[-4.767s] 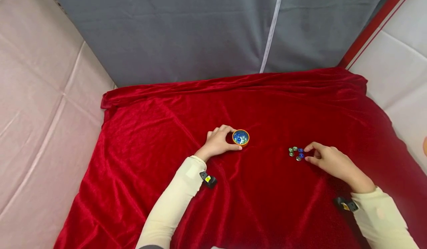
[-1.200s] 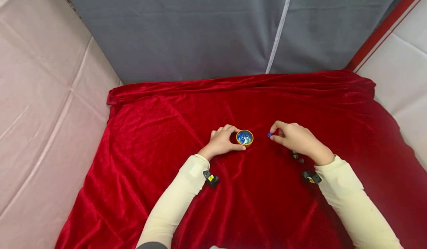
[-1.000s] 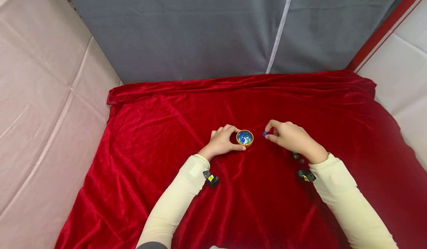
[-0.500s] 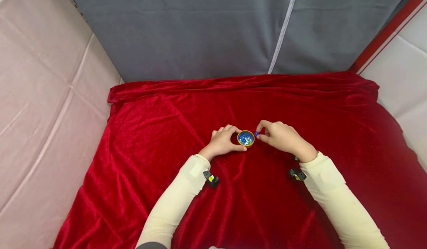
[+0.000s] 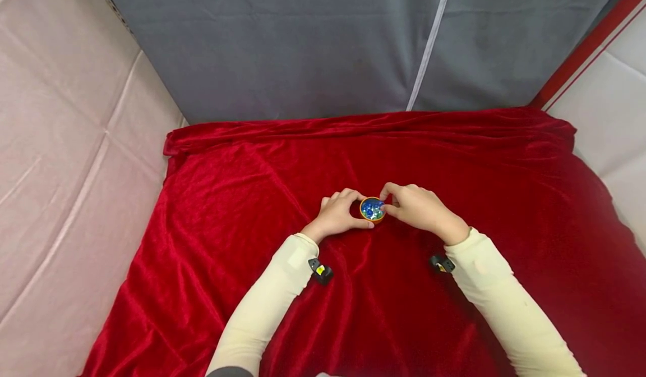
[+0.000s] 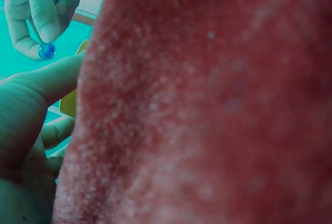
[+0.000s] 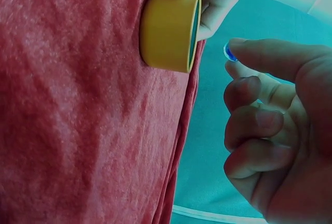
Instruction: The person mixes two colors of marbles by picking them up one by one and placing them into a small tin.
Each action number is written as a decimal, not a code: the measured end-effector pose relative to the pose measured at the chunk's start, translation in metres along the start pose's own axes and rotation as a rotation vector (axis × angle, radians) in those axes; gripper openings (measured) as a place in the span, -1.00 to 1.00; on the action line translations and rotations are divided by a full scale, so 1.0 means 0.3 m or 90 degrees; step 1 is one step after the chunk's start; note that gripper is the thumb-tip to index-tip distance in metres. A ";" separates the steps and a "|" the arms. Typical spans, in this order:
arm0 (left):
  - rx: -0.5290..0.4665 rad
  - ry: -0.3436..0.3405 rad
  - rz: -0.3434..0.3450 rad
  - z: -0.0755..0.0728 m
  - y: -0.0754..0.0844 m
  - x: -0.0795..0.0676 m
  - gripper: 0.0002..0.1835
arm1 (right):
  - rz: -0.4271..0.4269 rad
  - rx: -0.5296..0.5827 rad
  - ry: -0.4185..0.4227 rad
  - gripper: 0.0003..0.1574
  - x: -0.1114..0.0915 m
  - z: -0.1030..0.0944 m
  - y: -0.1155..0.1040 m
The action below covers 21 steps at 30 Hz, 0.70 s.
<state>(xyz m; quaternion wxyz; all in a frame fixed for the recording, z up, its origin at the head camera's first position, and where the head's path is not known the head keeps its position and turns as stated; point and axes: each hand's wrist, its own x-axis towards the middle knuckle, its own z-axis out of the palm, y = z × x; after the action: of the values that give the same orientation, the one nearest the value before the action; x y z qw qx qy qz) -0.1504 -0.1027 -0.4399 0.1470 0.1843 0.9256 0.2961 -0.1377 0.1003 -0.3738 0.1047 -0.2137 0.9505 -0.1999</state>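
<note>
Blue marble pinched in the right hand, now up over the yellow cup, just beside it half a second ago, left hand still gripping that cup on red cloth.

Cup on cloth, approx. mid, marbles inside. L hand round cup's L side, thumb nr side, fingers far side. R hand at R, pinching single marble just over R rim. Curtain behind cloth; L panel & R panel either side.
</note>
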 end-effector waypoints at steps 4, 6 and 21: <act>0.002 -0.001 -0.001 -0.001 0.002 -0.003 -0.37 | -0.005 0.001 -0.007 -0.79 0.002 0.006 -0.004; 0.003 -0.003 -0.002 0.000 0.003 -0.002 -0.37 | -0.006 0.001 -0.007 -0.78 0.000 0.008 -0.004; 0.011 0.001 -0.004 0.001 0.005 0.000 -0.34 | 0.014 -0.001 -0.009 -0.79 -0.043 -0.006 0.025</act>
<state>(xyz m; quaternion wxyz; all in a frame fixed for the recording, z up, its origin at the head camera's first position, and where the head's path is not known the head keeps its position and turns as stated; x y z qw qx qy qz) -0.1498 -0.1014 -0.4393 0.1454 0.1827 0.9287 0.2881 -0.1296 0.1130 -0.3740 0.1133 -0.2049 0.9522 -0.1963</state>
